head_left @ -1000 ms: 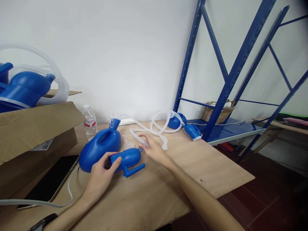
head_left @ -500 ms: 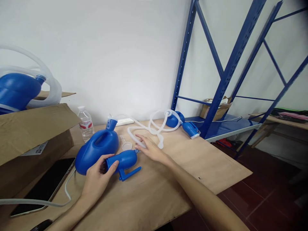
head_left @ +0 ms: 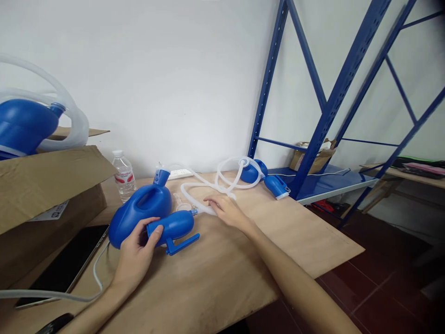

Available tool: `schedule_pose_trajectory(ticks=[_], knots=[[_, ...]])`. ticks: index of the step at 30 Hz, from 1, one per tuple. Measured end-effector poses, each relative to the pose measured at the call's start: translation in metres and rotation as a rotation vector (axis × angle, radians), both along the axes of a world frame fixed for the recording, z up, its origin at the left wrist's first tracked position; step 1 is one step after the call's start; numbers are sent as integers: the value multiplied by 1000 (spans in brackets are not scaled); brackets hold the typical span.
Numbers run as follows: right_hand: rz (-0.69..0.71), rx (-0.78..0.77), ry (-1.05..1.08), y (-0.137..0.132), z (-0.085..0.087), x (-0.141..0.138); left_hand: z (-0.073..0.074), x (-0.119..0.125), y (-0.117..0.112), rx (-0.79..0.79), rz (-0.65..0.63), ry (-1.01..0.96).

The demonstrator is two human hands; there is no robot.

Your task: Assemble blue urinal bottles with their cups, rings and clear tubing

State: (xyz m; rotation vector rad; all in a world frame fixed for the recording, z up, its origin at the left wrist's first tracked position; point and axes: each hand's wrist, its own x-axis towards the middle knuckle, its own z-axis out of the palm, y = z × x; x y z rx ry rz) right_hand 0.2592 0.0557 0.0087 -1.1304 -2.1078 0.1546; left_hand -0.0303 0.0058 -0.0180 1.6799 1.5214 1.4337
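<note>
My left hand (head_left: 134,246) grips the wide end of a blue plastic urinal head (head_left: 175,225), held low above the table. It has a hinged blue handle (head_left: 183,244) hanging below and a small clear nozzle (head_left: 194,212) pointing right. My right hand (head_left: 225,208) has its fingers curled together over a translucent white hose (head_left: 198,202), right of the nozzle; the fingers partly hide the hose. Behind the urinal head stands a big blue urinal bottle (head_left: 139,213) with a neck cap. A clear round lid (head_left: 182,205) lies between them.
On the left are an open cardboard box (head_left: 52,185) with another blue bottle (head_left: 28,123), a black tablet (head_left: 62,264) with a cable, and a water bottle (head_left: 124,176). A second blue urinal head (head_left: 276,186) lies near blue metal shelving (head_left: 327,106). A power strip (head_left: 181,174) sits by the wall.
My left hand has shifted the urinal head slightly left and up. My right hand's spread fingers have drawn together over the hose, and the hand has moved a little right.
</note>
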Motion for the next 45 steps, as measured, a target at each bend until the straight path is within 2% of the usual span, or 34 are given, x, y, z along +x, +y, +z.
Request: schedule_pose_trajectory(ticks=[3, 6, 10, 16, 20, 23, 25, 27, 31, 37, 40, 45], knots=[[-83, -69, -39, 2, 0, 15, 3, 1, -2, 8, 30, -1], [-3, -53, -44, 4, -4, 21, 4, 0, -1, -13, 38, -11], [80, 118, -99, 2, -12, 3, 0, -1, 1, -42, 15, -40], [39, 371, -142, -7, -18, -23, -2, -2, 0, -23, -6, -39], [-50, 399, -194, -4, -19, -21, -2, -1, -1, 4, -13, -13], [-166, 342, -159, -1, -16, -14, -3, -1, 0, -2, -20, -17], [-179, 297, -131, -3, -13, -13, -6, -1, 0, -1, -39, -12], [-134, 222, -102, -7, -11, -16, -8, -1, -1, 21, -64, 13], [-45, -24, -20, -13, -11, -32, -7, -1, -5, 109, -80, 111], [81, -310, 75, 2, -22, -40, -5, 0, -6, 240, -103, 218], [85, -392, 263, 12, -30, -40, -8, -1, -3, 283, -124, 248], [83, -432, 547, 17, -38, -43, -8, 0, -4, 295, -133, 266]])
